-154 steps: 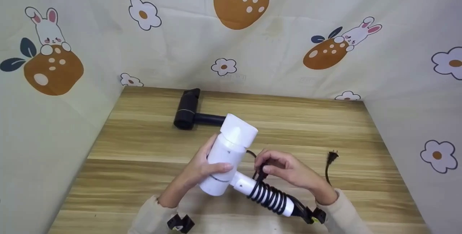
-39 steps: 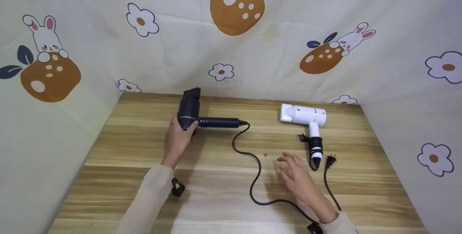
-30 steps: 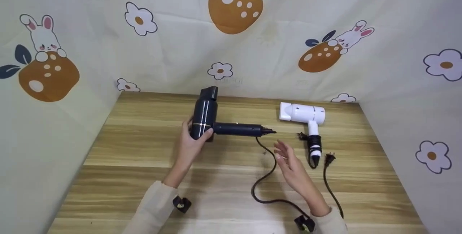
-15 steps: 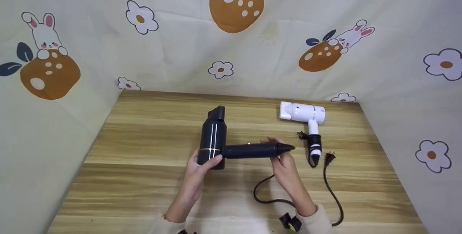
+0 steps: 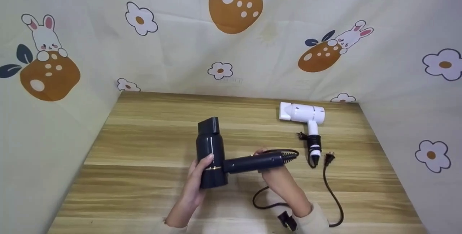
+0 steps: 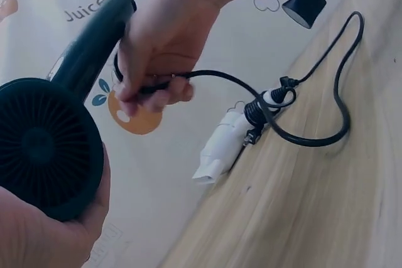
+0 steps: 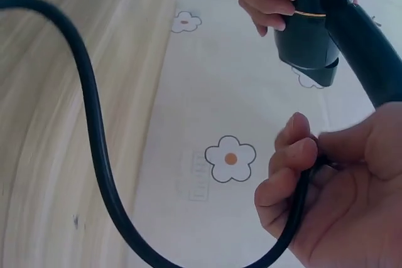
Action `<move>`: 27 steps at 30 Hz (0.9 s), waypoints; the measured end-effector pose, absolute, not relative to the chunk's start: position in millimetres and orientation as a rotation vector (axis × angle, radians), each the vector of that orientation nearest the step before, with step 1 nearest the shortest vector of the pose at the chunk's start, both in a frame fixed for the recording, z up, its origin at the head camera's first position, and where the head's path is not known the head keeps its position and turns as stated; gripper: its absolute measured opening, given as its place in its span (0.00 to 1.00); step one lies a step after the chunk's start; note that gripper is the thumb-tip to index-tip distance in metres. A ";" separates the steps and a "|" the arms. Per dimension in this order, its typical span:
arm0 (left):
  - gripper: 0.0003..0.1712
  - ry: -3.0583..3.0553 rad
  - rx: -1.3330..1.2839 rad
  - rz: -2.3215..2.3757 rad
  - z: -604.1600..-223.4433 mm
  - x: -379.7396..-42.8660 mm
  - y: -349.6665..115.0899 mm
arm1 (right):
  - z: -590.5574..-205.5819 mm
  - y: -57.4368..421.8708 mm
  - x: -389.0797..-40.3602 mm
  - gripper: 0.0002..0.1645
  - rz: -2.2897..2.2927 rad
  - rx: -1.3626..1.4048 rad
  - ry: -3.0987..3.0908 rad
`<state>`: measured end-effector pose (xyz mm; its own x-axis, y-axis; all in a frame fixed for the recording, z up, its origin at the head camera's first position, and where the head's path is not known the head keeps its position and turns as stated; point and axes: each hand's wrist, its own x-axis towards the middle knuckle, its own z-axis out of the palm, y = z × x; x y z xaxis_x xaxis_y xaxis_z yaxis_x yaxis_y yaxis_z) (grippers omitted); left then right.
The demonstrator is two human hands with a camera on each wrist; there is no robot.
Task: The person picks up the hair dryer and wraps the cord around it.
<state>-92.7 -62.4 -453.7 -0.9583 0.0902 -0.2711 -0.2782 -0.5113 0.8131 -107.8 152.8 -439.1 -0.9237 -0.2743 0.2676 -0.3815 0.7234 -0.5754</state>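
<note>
My left hand [image 5: 193,185] grips the barrel of a dark hair dryer [image 5: 210,151], held above the table with its nozzle pointing away and its handle reaching right. In the left wrist view the round rear grille [image 6: 41,145] faces the camera. Behind the handle is my right hand [image 5: 283,185], partly hidden in the head view. The right wrist view shows its curled fingers [image 7: 286,174] and thumb pinching the black power cord [image 7: 94,123]. Near the handle's end, the cord bends back along the handle's far side.
A white hair dryer [image 5: 301,113], its cord [image 5: 314,143] wound round the handle, lies at the back right of the wooden table [image 5: 144,136]. The dark dryer's plug [image 5: 329,157] lies right of it. Printed cloth [image 5: 173,46] walls the back and sides.
The white dryer, earlier in both hands, now lies at back right. My left hand has lifted the dark dryer and brought it nearer. My right hand has come to its handle and taken the cord.
</note>
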 end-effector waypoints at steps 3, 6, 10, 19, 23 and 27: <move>0.30 1.453 -0.344 2.589 -451.8 -95.0 -65.2 | -438.1 152.2 -103.6 0.07 0.850 0.565 -2.808; 0.29 1.506 -0.372 2.619 -449.9 -98.7 -69.8 | -435.4 152.9 -100.2 0.10 0.761 0.606 -2.824; 0.29 1.603 -0.379 2.638 -448.2 -102.6 -79.0 | -430.1 157.8 -96.0 0.09 0.705 0.716 -2.723; 0.30 1.842 -0.250 2.512 -442.3 -102.0 -94.5 | -417.5 175.8 -99.3 0.02 0.823 0.932 -2.389; 0.29 1.822 -0.139 2.492 -440.5 -99.5 -97.6 | -411.7 182.5 -102.9 0.06 0.956 0.895 -2.348; 0.26 1.748 -0.042 2.519 -441.2 -96.8 -99.7 | -409.4 186.3 -103.4 0.08 1.257 0.833 -2.383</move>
